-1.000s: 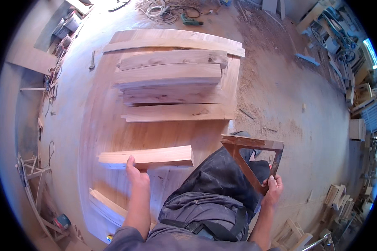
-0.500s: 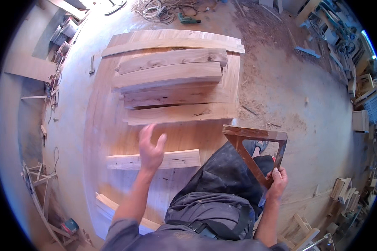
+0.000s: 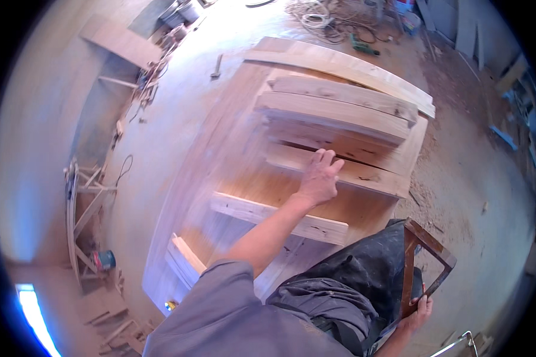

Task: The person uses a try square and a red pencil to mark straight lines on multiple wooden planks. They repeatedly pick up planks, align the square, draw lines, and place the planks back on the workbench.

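Note:
My left hand (image 3: pixel 321 177) reaches over the nearest board (image 3: pixel 363 175) of a row of pale wooden boards, its fingers bent at the board's far edge. The fingertips' exact grip is partly hidden by the back of the hand. Low at the right, my right hand (image 3: pixel 421 312) holds a brown wooden set square (image 3: pixel 408 271), an open triangular frame, by its lower corner. Farther boards (image 3: pixel 339 113) lie side by side on a large wooden panel (image 3: pixel 232 128). A separate short board (image 3: pixel 280 218) rests nearer me, below my left forearm.
A long plank (image 3: pixel 351 68) lies along the panel's far end. On the floor are a green power tool (image 3: pixel 363 46), coiled cable (image 3: pixel 317 19) and a hammer-like tool (image 3: pixel 217 66). A wooden frame (image 3: pixel 80 220) leans at the left. A pale wood strip (image 3: pixel 187 253) lies near the panel's front.
My left hand has moved forward and right, from above the panel to the nearest board of the row. My right hand has lowered with the set square. The whole view has turned.

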Motion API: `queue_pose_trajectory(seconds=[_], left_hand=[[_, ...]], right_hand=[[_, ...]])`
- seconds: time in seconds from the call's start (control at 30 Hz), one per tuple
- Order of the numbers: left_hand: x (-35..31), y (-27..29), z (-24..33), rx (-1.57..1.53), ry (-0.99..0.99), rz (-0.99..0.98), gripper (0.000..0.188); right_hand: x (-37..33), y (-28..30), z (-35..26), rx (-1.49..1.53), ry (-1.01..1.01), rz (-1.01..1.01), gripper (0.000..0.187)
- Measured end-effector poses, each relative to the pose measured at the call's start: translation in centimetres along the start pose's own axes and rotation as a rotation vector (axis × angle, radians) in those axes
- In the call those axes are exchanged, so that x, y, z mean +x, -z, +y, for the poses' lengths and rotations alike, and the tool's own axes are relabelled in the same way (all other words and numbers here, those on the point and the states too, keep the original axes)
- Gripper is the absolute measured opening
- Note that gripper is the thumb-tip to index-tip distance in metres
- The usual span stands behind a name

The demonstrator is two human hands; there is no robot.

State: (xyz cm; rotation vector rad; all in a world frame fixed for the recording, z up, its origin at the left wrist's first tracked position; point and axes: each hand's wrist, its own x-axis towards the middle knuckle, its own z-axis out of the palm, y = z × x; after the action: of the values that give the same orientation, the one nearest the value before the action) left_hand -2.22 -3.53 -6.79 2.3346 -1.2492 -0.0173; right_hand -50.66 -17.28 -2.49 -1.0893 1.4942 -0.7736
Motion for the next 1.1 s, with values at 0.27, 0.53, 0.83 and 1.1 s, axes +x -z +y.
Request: queue_pose_trajectory(seconds=[0.27,0.53,0.83,1.1], left_hand=[[0.3,-0.1,-0.1,-0.042,-0.006,0.013,0.045],[-0.8,1.8,1.2,-0.026,0.020,0.064,0.056],[-2.8,0.2,1.3,-0.031,0.138,0.156,0.062],[-8.5,1.9,-1.2,0.032,0.292,0.247,0.068]], right_hand=[[-0.2,-2.6,-4.6,-0.022,0.018,-0.050,0.012],[0.2,-2.1,-2.4,0.047,0.036,-0.064,0.008],[-0.7,-2.0,-2.1,0.070,-0.017,0.013,0.008],[-0.2,-1.6,-2.1,0.041,0.002,-0.017,0.009]])
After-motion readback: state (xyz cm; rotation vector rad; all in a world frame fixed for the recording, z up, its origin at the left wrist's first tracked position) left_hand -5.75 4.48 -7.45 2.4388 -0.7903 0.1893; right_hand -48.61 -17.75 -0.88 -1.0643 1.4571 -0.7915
